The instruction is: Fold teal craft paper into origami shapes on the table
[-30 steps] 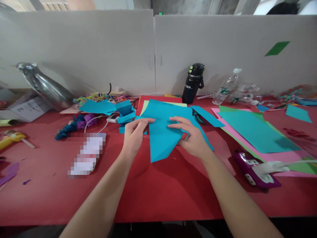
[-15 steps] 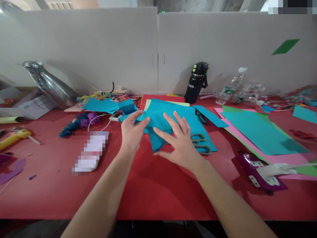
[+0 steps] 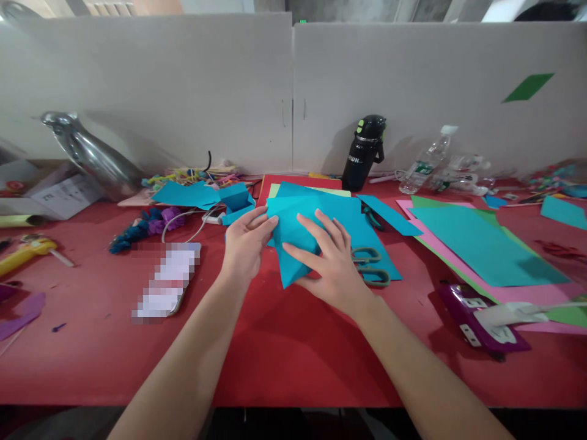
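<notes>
Left grip (image 3: 245,247) pinches blue paper (image 3: 293,235), right grip (image 3: 332,266) flat, on red table (image 3: 284,354).

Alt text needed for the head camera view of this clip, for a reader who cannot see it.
Two bare hands press a folded blue paper sheet on a red table: the left hand pinches its left edge and the right hand lies flat on it. Grey-handled scissors lie just right of the right hand, with a black bottle and more coloured sheets behind.
</notes>
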`<state>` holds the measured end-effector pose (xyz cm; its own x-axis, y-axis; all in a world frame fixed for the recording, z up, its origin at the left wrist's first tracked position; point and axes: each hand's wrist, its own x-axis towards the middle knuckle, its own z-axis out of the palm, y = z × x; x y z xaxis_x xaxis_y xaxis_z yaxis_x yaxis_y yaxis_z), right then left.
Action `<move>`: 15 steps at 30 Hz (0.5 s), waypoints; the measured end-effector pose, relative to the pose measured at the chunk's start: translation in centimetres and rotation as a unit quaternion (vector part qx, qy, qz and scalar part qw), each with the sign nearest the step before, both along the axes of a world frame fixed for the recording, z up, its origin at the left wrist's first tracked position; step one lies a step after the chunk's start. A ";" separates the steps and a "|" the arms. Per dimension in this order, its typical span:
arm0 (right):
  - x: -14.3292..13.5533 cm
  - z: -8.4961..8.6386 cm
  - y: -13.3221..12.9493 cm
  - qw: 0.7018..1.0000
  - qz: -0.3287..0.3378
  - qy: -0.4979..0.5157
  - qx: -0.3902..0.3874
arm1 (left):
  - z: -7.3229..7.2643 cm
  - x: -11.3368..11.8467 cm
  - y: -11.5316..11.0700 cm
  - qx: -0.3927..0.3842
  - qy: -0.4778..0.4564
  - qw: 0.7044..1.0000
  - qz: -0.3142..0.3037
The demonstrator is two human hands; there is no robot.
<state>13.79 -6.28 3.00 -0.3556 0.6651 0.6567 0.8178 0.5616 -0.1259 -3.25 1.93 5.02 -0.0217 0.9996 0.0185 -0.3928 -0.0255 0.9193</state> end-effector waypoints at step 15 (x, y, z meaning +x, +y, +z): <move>2.0 -0.6 1.8 0.815 -0.026 0.525 -0.245 | 0.0 0.3 -0.3 0.077 0.002 0.997 -0.008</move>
<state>15.81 -4.48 2.43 0.2687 0.9349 0.2319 0.1357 0.2016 -0.9700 -2.96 1.59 4.98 -0.0051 0.9852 0.1713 -0.3909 -0.1596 0.9065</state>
